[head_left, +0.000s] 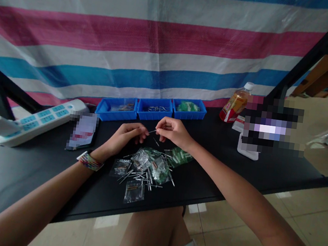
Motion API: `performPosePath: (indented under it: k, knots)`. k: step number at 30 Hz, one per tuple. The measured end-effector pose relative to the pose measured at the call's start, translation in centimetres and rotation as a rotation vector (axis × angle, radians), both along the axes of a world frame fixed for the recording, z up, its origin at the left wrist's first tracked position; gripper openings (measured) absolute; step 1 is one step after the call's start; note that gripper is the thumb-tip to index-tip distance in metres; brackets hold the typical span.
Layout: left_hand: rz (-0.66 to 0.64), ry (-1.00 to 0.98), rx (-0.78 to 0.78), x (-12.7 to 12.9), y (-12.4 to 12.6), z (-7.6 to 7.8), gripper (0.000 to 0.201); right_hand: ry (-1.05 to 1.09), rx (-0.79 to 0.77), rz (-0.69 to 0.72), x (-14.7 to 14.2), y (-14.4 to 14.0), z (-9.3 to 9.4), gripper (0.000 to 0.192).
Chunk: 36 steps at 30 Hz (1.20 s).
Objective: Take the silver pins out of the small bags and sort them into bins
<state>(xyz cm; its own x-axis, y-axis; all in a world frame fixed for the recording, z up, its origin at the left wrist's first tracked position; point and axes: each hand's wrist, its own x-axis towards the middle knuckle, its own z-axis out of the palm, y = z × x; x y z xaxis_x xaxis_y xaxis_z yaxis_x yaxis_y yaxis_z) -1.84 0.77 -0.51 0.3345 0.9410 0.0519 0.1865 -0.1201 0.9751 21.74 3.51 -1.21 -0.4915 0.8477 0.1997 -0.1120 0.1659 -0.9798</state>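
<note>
At mid-frame, the right hand (172,131) pinches one end of a thin metal rod (152,131); the left hand (130,133) curls at the other, whether gripping I can't tell. Just below, more rods (137,175) and small clear bags (134,191) lie heaped on the table (97,195).

The head view looks forward and down from the wearer's head, on the near side of the black table (88,193). The left hand (131,132) and right hand (175,132) occupy mid-frame at close range (the wearer's legs (152,234) appear below); the striped sheet (151,36) fills the upper background.
</note>
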Motion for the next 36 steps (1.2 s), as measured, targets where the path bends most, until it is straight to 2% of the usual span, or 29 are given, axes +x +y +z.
performPosePath:
  k: [5, 12, 21, 26, 29, 31, 34, 36]
  knots:
    - [0.003, 0.032, 0.0, -0.1, 0.0, -0.2, 0.041, -0.006, 0.013, -0.017, -0.2, -0.2, 0.0, 0.028]
    - [0.008, 0.073, 0.044, 0.2, -0.3, 0.4, 0.038, -0.005, -0.029, -0.01, -0.2, -0.2, -0.2, 0.028]
    - [0.006, 0.037, 0.04, 0.4, -0.4, 0.4, 0.032, 0.031, -0.038, 0.003, -0.3, -0.2, 0.0, 0.028]
    - [0.005, -0.11, -0.016, -0.1, 0.0, -0.3, 0.03, 0.142, 0.01, -0.24, 0.0, 0.6, 0.1, 0.026]
    - [0.001, -0.127, -0.042, -0.3, 0.1, -0.6, 0.03, 0.135, -0.002, -0.282, 0.4, 1.1, 0.2, 0.046]
    - [0.01, -0.126, -0.05, -0.2, 0.1, -0.6, 0.029, 0.07, 0.021, -0.303, 0.8, 1.4, 0.2, 0.051]
    - [0.017, -0.118, -0.047, -0.1, 0.0, -0.4, 0.028, -0.073, 0.125, -0.361, 1.3, 1.2, 0.2, 0.028]
    - [0.02, -0.097, -0.037, 0.1, -0.1, -0.3, 0.028, -0.235, 0.237, -0.32, 1.4, 0.6, 0.3, 0.014]
